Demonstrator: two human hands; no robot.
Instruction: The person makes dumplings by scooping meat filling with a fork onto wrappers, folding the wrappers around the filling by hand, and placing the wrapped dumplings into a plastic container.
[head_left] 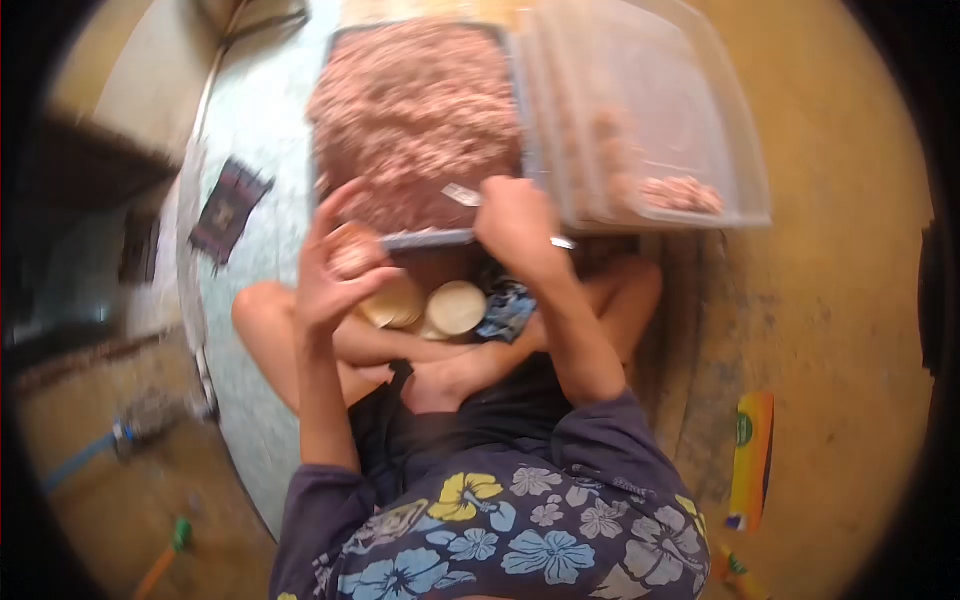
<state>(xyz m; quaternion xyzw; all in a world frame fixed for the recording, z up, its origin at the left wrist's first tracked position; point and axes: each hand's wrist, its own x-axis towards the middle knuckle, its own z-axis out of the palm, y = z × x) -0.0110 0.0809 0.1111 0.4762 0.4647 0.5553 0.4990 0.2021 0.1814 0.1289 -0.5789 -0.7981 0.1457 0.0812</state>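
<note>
A large tray [500, 50] heaped with pink minced filling lies in front of my crossed legs. My left hand [335, 260] curls around a round wrapper with pink filling [355, 252] at the tray's near left corner. Over the near right part of the tray, my right hand [512, 222] is closed around a small metal spreader [461, 194], whose flat end shows beside the filling. Stacks of pale round wrappers [457, 308] sit between the tray and my legs, next to a blue patterned cloth [507, 310].
Nested clear plastic containers [660, 90] with pink pieces stand right of the tray. A dark patterned cloth [230, 212] lies at left. A yellow packet [752, 460] is on the floor at right, and a blue hose [85, 462] at lower left.
</note>
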